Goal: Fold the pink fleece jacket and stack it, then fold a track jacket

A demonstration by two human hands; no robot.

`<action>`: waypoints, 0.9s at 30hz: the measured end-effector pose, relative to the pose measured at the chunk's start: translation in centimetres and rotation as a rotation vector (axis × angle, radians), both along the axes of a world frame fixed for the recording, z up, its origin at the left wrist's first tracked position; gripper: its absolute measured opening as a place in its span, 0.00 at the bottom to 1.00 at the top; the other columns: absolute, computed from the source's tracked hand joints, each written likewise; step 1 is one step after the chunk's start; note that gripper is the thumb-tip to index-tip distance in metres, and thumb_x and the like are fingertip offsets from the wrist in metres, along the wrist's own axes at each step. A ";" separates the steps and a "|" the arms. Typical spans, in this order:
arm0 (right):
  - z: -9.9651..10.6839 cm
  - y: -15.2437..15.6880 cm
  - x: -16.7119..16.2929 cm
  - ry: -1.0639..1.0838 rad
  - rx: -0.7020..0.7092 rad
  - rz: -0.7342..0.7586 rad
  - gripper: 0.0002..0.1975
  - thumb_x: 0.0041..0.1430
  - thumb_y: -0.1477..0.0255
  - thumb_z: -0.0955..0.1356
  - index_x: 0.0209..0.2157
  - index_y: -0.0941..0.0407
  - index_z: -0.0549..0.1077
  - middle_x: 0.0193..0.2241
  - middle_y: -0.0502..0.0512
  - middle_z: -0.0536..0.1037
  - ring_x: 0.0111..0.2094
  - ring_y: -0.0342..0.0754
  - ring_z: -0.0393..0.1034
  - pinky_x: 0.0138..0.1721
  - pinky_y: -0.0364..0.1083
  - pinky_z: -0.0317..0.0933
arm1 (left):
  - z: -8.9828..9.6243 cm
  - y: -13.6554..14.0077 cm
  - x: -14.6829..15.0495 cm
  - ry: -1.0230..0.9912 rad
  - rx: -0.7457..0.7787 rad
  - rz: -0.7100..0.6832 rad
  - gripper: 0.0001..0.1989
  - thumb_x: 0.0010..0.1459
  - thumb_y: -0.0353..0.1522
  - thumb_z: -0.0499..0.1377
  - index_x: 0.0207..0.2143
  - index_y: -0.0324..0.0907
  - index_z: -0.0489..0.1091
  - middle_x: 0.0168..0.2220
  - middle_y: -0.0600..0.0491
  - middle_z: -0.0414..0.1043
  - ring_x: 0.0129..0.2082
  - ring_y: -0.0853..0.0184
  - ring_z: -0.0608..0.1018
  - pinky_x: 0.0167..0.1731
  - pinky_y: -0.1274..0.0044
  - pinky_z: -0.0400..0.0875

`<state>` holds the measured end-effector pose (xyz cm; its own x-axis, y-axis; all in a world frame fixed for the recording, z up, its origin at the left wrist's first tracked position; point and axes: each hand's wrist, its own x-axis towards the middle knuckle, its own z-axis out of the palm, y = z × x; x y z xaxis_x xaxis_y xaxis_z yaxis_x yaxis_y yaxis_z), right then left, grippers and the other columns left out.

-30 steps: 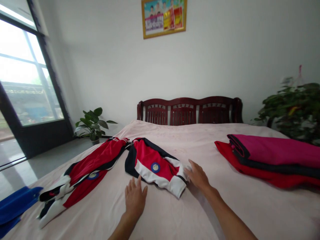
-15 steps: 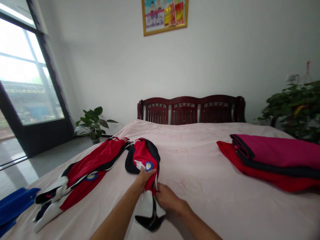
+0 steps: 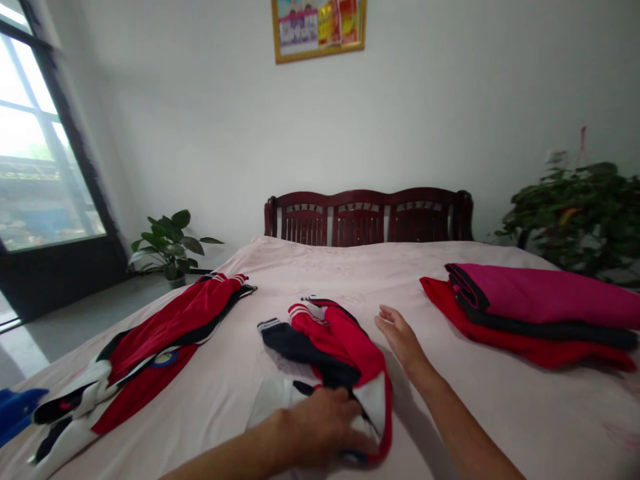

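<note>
A red, navy and white track jacket lies bunched on the bed in front of me, its striped cuffs pointing away. My left hand has its fingers curled over the near, white part of the jacket; the fingertips are partly hidden in the cloth. Just right of the jacket, my right hand is raised with fingers apart, holding nothing. Farther left lies a second track jacket in the same colours, stretched lengthwise with a round blue badge showing.
Folded magenta cloth rests on dark and red cloth at the right. A blue item lies at the left edge. The pink sheet reaches a dark wooden headboard. Potted plants flank the bed.
The nearer jacket has turned, so its striped cuffs now lie at the far end. My right hand has let go and moved up and right. My left hand has moved nearer me.
</note>
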<state>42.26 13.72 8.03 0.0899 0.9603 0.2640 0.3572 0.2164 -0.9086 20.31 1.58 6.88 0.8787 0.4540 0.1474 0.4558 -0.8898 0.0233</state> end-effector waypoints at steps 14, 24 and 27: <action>1.6 -3.8 -6.9 -0.851 0.094 0.516 0.44 0.52 0.49 0.69 0.65 0.57 0.60 0.66 0.69 0.61 0.66 0.64 0.53 0.63 0.62 0.50 | -1.1 -5.0 -7.6 -0.099 0.074 0.195 0.34 0.62 0.47 0.59 0.67 0.53 0.52 0.59 0.45 0.71 0.56 0.55 0.73 0.63 0.60 0.55; -0.2 -3.2 -9.4 -1.055 0.088 0.456 0.15 0.49 0.78 0.66 0.40 0.58 0.77 0.44 0.66 0.78 0.45 0.59 0.73 0.46 0.53 0.65 | 1.0 -4.9 -12.5 -0.454 -0.631 0.710 0.13 0.57 0.44 0.63 0.36 0.45 0.75 0.33 0.56 0.76 0.33 0.65 0.76 0.33 0.78 0.66; 2.2 0.0 -4.8 -0.846 0.140 0.243 0.17 0.58 0.74 0.60 0.44 0.55 0.75 0.46 0.61 0.78 0.48 0.53 0.72 0.50 0.50 0.63 | 2.0 -4.8 -13.8 -0.807 -0.742 0.772 0.15 0.57 0.45 0.63 0.32 0.42 0.72 0.29 0.56 0.74 0.30 0.67 0.74 0.29 0.80 0.65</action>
